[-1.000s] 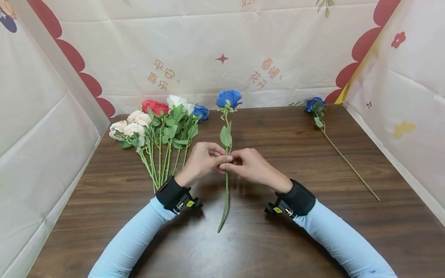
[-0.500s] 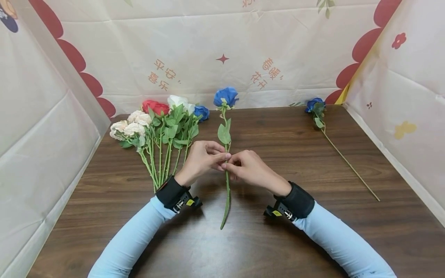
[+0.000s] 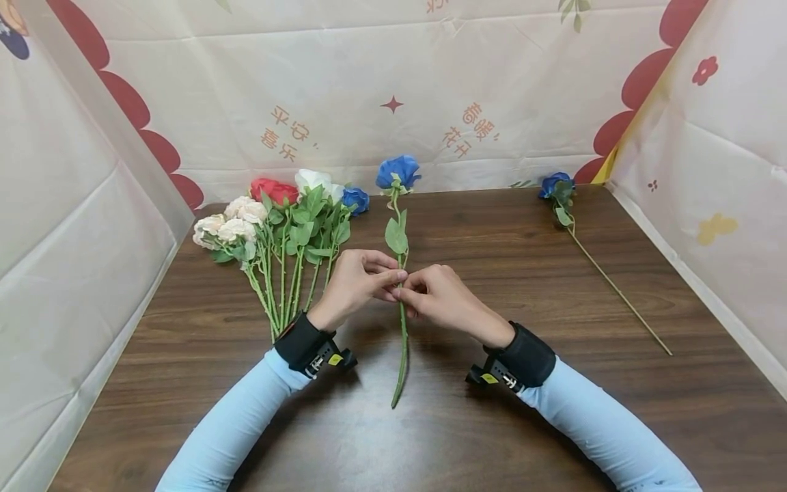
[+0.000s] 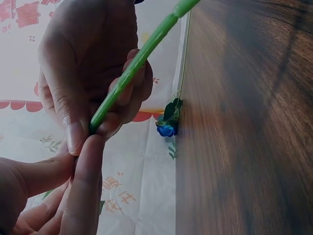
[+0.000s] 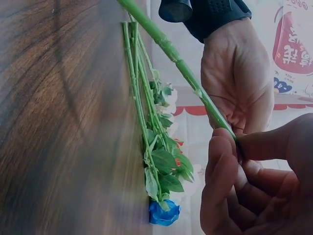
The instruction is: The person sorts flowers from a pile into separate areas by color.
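Observation:
A blue artificial rose (image 3: 397,172) with a green stem (image 3: 402,355) is held up over the middle of the table, bloom away from me. My left hand (image 3: 359,281) pinches the stem just below its lower leaf. Right beside it, my right hand (image 3: 444,295) pinches the same stem slightly lower, the fingertips of both hands meeting. In the left wrist view the green stem (image 4: 142,58) slants up out of the fingers. The right wrist view shows thumb and forefinger closed on the stem (image 5: 181,68). The gripped stretch is hidden by fingers.
Left of my hands lies a bunch of flowers with cream (image 3: 236,229), red (image 3: 274,190), white (image 3: 315,180) and blue (image 3: 355,199) blooms. Another blue rose (image 3: 556,186) with a long bare stem lies at the right. Printed cloth walls (image 3: 393,68) enclose the wooden table (image 3: 553,424).
The held rose has tilted a little, its bloom shifting left and its stem end slightly right. My right hand has slid slightly down the stem; the left has barely moved.

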Motion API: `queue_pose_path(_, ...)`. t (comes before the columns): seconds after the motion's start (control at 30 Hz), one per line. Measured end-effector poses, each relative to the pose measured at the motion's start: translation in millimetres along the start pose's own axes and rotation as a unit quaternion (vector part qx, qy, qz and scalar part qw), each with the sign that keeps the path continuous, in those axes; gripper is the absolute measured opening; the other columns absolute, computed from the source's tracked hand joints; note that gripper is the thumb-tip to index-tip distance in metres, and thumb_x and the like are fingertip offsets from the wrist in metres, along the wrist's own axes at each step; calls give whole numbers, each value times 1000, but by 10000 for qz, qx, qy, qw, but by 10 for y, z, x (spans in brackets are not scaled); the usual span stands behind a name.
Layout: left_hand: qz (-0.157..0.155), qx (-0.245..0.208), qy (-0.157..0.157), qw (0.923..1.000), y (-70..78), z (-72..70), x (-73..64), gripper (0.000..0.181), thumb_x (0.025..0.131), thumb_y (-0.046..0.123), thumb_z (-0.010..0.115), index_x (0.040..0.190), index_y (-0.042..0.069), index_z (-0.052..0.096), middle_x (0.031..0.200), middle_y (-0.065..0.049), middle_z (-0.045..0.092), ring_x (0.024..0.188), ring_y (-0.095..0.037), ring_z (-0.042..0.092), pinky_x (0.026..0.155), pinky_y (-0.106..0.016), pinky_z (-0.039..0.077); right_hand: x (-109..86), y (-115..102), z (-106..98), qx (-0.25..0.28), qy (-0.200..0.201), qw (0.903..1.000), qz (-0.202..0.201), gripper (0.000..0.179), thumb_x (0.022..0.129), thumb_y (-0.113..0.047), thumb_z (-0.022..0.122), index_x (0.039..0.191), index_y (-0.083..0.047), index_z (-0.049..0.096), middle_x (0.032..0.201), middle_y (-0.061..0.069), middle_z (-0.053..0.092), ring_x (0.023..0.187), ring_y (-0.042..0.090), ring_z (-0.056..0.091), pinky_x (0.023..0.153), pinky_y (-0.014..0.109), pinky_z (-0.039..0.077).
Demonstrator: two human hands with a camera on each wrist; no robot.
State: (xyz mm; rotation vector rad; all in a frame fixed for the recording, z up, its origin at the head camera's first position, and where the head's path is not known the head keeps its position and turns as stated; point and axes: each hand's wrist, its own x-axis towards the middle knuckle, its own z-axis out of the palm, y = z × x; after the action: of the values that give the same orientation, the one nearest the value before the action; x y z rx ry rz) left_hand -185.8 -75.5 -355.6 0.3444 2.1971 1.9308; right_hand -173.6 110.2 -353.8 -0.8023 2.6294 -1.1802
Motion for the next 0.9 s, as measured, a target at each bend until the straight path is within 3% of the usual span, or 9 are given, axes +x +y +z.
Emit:
queue_pose_path(0.2,30,-68,-16,10000,7,-1,-1,23,86,21,73,99,2,71,82,-15,73,63,-27,72,69,-50,57,-4,-6,-4,242,89,9996,135,33,96,-24,58,66,-13,68,57,1,64,47,13,57,45,26,46)
queue_pose_path(0.43,-11,-158,22,9999,6,-24,2,41,91,38,65,102,-2,69,85,-25,70,70,-36,71,69,-47,58,17,62,-67,373,56,9982,459,30,95,-22,59,70,-9,70,60,6,66,54,27,65,49,33,54)
queue_pose_path(0.57,-42,-117,101,9999,-6,-39,6,39,91,39,65,102,1,70,88,-25,70,70,-35,71,68,-44,59,37,122,-150,226,-105,9974,676,30,95,-23,59,70,-10,69,62,9,67,55,28,66,50,33,53)
queue_pose_path(0.7,-68,-130,136,9998,-9,-43,7,35,91,37,65,102,4,70,85,-19,70,68,-31,71,66,-42,59,53,194,-269,-2,-229,9958,881,32,95,-24,59,69,-9,69,62,9,67,54,25,66,50,33,53)
queue_pose_path(0.9,-103,-60,126,9998,-6,-45,0,28,92,31,65,102,6,70,86,-17,70,66,-28,70,66,-42,59,55,314,-494,-802,-332,9908,1041,34,96,-25,58,67,-11,69,59,3,66,53,19,65,51,29,50)
